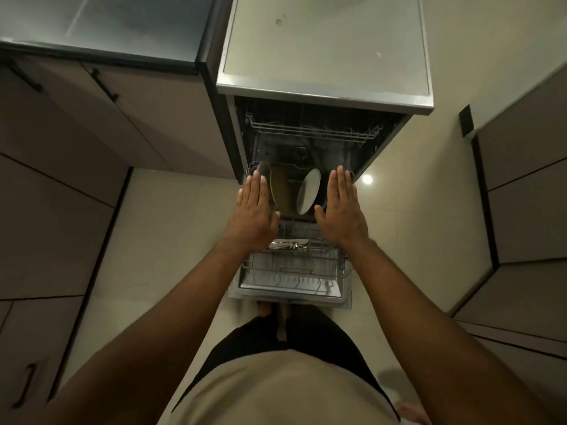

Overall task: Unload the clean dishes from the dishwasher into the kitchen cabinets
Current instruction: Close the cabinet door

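Note:
The dishwasher [325,96] stands open with its door [291,289] folded down and the lower rack [306,265] pulled out over it. In the rack stand a dark olive plate [280,191], a pale plate [308,191] and a glassy dish [264,170] at the left. Cutlery [288,244] lies flat across the rack's middle. My left hand [254,210] hovers flat over the rack's left side with straight fingers, holding nothing. My right hand [343,207] is held the same way over the right side. The upper rack [313,131] sits inside.
Brown lower cabinets [101,124] with dark handles run along the left under a glossy countertop [101,29]. More cabinet fronts [527,191] line the right. Pale tiled floor [171,228] lies either side of the door; my feet stand at its front edge.

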A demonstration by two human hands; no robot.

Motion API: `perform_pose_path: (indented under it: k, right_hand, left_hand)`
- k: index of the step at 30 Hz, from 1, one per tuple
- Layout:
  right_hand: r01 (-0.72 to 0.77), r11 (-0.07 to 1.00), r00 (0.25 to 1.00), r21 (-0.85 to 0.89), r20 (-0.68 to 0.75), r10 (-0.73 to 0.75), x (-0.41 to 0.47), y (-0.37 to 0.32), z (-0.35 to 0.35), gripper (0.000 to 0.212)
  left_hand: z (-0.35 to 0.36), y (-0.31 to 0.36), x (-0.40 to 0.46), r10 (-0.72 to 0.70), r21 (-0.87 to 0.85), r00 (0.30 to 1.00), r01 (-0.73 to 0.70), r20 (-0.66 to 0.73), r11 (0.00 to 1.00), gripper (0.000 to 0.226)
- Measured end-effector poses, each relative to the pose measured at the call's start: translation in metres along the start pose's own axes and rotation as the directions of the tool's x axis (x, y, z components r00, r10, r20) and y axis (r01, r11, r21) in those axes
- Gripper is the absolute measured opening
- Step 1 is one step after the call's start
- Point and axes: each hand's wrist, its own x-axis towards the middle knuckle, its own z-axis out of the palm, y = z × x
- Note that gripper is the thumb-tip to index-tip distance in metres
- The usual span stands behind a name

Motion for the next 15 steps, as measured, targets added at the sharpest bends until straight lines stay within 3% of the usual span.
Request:
perform_pose_path:
  k: [15]
  right_hand:
    - [0.310,0.950,0.950,0.033,0.022,-0.311,-0.037,-0.058,-0.003,0.078]
  left_hand:
    - [-0.015,-0.008,-0.100,-0.231,-0.033,0.960,0.229,-0.160,0.973,0.077]
